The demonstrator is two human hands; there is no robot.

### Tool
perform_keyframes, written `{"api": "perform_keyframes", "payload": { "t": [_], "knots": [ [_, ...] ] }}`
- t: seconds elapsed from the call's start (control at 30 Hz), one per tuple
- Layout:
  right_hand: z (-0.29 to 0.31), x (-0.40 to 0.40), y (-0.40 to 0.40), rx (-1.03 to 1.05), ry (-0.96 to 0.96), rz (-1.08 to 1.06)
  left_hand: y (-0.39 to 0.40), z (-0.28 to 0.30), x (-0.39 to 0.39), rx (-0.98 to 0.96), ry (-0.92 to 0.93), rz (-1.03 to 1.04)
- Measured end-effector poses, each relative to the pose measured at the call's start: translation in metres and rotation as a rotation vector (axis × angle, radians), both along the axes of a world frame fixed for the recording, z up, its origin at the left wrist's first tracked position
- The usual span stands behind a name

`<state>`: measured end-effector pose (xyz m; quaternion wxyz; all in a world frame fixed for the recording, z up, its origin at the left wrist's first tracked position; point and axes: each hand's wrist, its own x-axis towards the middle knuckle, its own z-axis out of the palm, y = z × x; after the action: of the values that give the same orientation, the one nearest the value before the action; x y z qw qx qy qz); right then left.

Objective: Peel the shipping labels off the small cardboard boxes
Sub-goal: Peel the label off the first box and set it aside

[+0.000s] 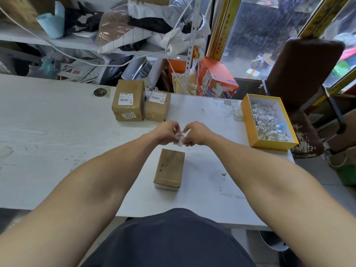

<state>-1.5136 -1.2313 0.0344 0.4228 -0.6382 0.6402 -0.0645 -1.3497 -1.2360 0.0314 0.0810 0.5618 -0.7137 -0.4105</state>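
Both hands, left point(167, 133) and right point(194, 134), pinch a peeled label point(180, 138), crumpling it | stripped box point(169, 169) just nearer than them | scrap tray point(268, 120) right, likely its destination | two labelled boxes point(128, 100) wait beyond.

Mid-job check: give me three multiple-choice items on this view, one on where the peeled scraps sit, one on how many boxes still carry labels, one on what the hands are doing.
1. Where do the peeled scraps lie?
A. yellow tray
B. orange carton
C. shelf

2. How many boxes still show labels?
A. none
B. two
C. four

3. What state are the hands in?
A. both flat on the table
B. both pinching a label
C. one lifting a box

Key: A, the yellow tray holds white scraps. B, the large box and smaller box carry labels; the near box shows none. B, left hand and right hand pinch the crumpled label.
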Motion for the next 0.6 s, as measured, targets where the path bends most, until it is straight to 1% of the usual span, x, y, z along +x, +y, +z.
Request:
{"api": "perform_keyframes", "payload": {
  "t": [0.17, 0.3, 0.47, 0.53, 0.6],
  "knots": [
    [-0.0002, 0.0004, 0.0027, -0.078, 0.067, 0.081, 0.0005, -0.0021, -0.0024, 0.002, 0.016, -0.02],
    [-0.0014, -0.001, 0.0031, -0.077, 0.126, 0.066, 0.0031, -0.0025, -0.0024, -0.014, 0.006, -0.063],
    [-0.0025, -0.0044, 0.0019, -0.094, 0.174, 0.039, 0.0061, -0.0045, -0.0012, -0.112, -0.008, -0.083],
    [-0.0032, -0.0039, 0.0014, -0.117, 0.217, 0.042, 0.0081, -0.0062, -0.0024, -0.153, 0.003, -0.066],
    [-0.0044, -0.0045, 0.0017, -0.107, 0.213, 0.026, 0.0101, -0.0063, -0.0033, -0.181, 0.018, -0.034]
  ]
}}
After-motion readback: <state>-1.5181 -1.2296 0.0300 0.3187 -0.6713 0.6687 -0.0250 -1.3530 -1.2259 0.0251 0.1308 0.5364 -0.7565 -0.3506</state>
